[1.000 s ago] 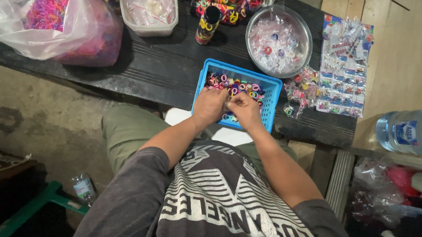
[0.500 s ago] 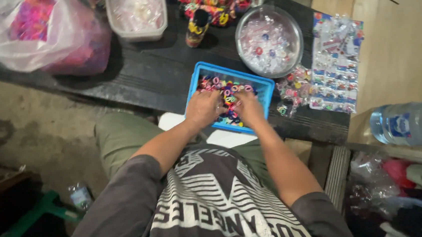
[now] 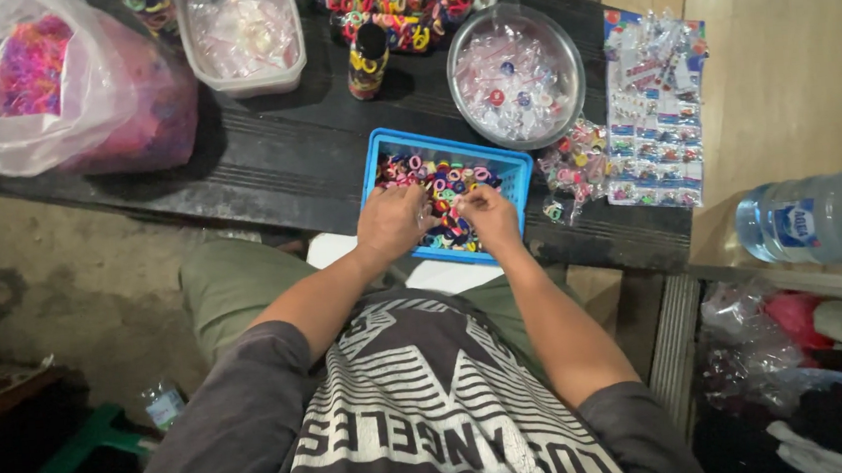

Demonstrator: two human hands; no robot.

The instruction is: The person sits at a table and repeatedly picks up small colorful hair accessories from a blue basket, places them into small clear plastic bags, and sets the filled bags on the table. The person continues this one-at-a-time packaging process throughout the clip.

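A blue plastic tray (image 3: 518, 164) full of small colourful hair bands (image 3: 445, 179) sits at the near edge of a black table (image 3: 265, 159). My left hand (image 3: 390, 224) rests over the tray's near left part, fingers curled into the bands. My right hand (image 3: 487, 213) is close beside it over the tray's near middle, fingertips pinched together on small bands. What exactly each hand grips is hidden by the fingers.
A metal bowl (image 3: 515, 74) of small clear packets stands behind the tray. A clear tub (image 3: 240, 33), a big plastic bag (image 3: 59, 90) of bands, dark bottles (image 3: 367, 61) wrapped in bands, carded packets (image 3: 654, 118) and a water bottle (image 3: 825, 220) surround it.
The view shifted slightly as my head moved. Both hands stay in the blue tray and have drawn a little closer together among the bands.
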